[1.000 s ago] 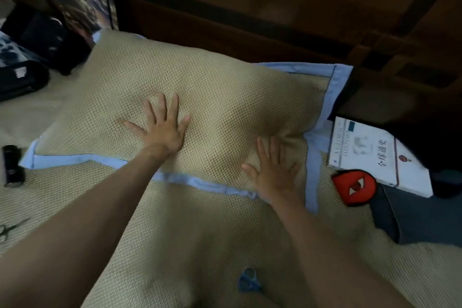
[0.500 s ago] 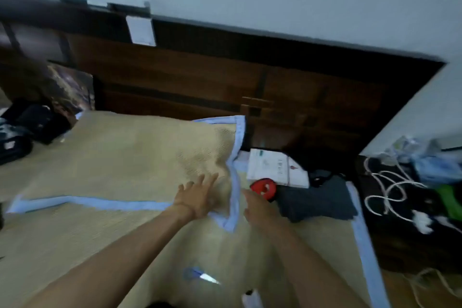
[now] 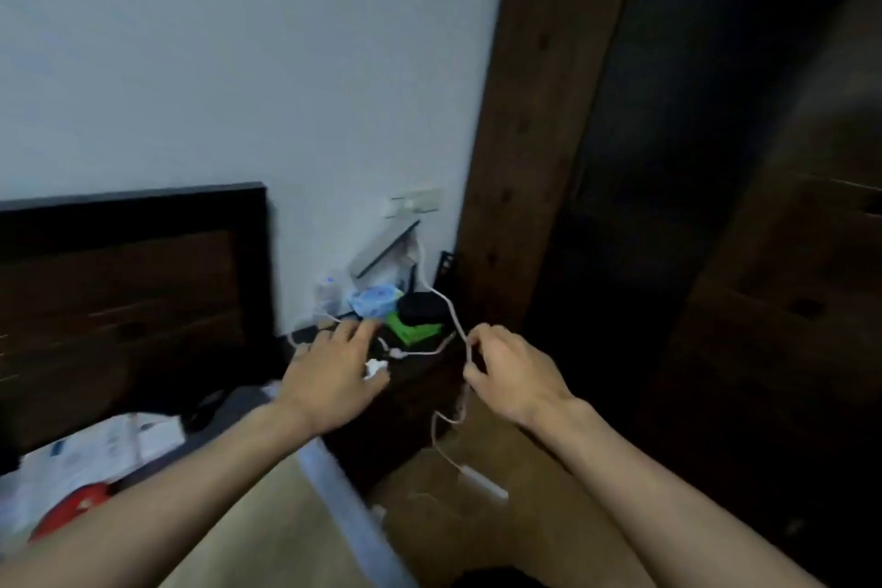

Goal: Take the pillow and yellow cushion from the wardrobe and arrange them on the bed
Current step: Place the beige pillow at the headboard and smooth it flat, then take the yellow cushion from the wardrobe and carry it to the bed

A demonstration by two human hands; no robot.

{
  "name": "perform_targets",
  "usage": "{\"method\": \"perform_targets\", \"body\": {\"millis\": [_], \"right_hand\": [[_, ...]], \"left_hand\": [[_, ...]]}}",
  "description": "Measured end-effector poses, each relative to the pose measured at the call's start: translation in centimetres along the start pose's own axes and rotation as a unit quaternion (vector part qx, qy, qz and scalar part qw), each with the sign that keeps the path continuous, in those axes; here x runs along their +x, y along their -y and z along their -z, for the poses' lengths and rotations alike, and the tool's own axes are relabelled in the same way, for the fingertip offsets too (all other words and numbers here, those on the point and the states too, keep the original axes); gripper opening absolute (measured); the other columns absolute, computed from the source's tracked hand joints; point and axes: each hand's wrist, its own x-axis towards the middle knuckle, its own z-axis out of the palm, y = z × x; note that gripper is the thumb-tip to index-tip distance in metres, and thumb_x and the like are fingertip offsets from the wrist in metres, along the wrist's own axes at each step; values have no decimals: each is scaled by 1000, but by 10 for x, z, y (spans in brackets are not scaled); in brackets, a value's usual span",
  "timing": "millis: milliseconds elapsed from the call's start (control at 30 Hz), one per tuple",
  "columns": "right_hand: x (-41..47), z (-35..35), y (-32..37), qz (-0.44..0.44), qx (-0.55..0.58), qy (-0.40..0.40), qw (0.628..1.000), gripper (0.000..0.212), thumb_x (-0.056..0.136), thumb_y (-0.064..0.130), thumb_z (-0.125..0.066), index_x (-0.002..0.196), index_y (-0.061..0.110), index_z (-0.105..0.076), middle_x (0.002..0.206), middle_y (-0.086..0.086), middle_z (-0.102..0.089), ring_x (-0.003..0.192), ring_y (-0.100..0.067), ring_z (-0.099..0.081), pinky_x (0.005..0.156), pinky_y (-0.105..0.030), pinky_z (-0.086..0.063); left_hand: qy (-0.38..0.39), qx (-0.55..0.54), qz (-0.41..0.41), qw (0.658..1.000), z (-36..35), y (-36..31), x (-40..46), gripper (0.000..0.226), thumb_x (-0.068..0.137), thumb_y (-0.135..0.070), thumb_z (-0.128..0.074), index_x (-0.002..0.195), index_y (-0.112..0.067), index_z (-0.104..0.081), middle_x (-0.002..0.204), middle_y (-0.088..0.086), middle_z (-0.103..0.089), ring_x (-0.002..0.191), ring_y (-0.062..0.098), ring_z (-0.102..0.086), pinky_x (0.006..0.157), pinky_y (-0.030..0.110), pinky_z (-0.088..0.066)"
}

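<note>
Both bare hands are raised over the gap between bed and wardrobe; the left hand (image 3: 334,377) is spread, fingers loosely apart, holding nothing; the right hand (image 3: 513,377) is half curled, and whether it pinches the white cable (image 3: 446,301) that passes just behind its fingertips cannot be told through the blur. The cable runs from a wall socket (image 3: 414,204) down across a dark bedside table (image 3: 405,377) to the floor; on that table sit a blue packet (image 3: 374,301), a black round object (image 3: 422,307) and a green box (image 3: 413,330). At the left stands the dark wooden headboard (image 3: 129,301); near it lie white papers (image 3: 95,449) and a red object (image 3: 71,511); the bed's blue-edged mat (image 3: 334,482) shows at the near centre. The wardrobe (image 3: 668,205) fills the right, dark inside; neither pillow nor yellow cushion is in view.
</note>
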Motion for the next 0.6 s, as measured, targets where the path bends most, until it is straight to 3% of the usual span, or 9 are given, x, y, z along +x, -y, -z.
{"method": "perform_targets", "body": {"millis": [67,167,300,433,533,600], "right_hand": [[-31,35,-51,-62,-8,-24,998,37,96,36,-51,130,21,-50,124,-3,-57,112,-25,-57,87,-44,-53],[-89,84,-118,-131,-32,-60,989,37,97,36,-53,131,21,-49,123,-1,-59,110,-22,-59,83,-36,-52],[-176,139,-181,-200,-130,-165,957,22,90,38,-52,108,26,-54,100,5,-66,95,-20,-62,66,-33,-46],[-283,198,-252,-360,-187,-238,882,21,81,39,-54,96,24,-52,89,0,-67,90,-28,-61,70,-38,-49],[-356,250,-345,-480,-233,-223,816,28,85,37,-58,100,16,-48,105,-9,-63,102,-35,-57,83,-47,-44],[-394,283,-422,-527,-247,-205,787,38,88,38,-56,114,11,-48,120,-13,-58,113,-36,-52,90,-51,-42]], "left_hand": [[8,-35,-80,996,-9,-70,24,64,91,-53,-52,148,-31,-32,143,0,-46,126,28,-48,97,43,-42],[0,-74,-208,975,-14,-183,49,60,93,-52,-51,146,-32,-32,139,-1,-47,122,26,-50,94,44,-43],[-35,-152,-355,922,-5,-323,54,52,92,-54,-49,139,-35,-37,135,-6,-51,119,20,-52,95,43,-43],[-56,-219,-480,848,9,-477,18,49,89,-52,-52,133,-33,-42,128,-7,-55,118,20,-50,95,45,-37],[-86,-229,-534,809,23,-615,-11,52,87,-48,-54,133,-25,-45,126,-3,-55,118,22,-48,94,42,-36],[-109,-225,-559,791,31,-717,-16,53,85,-45,-57,131,-22,-47,123,0,-57,114,25,-50,90,41,-38]]}}
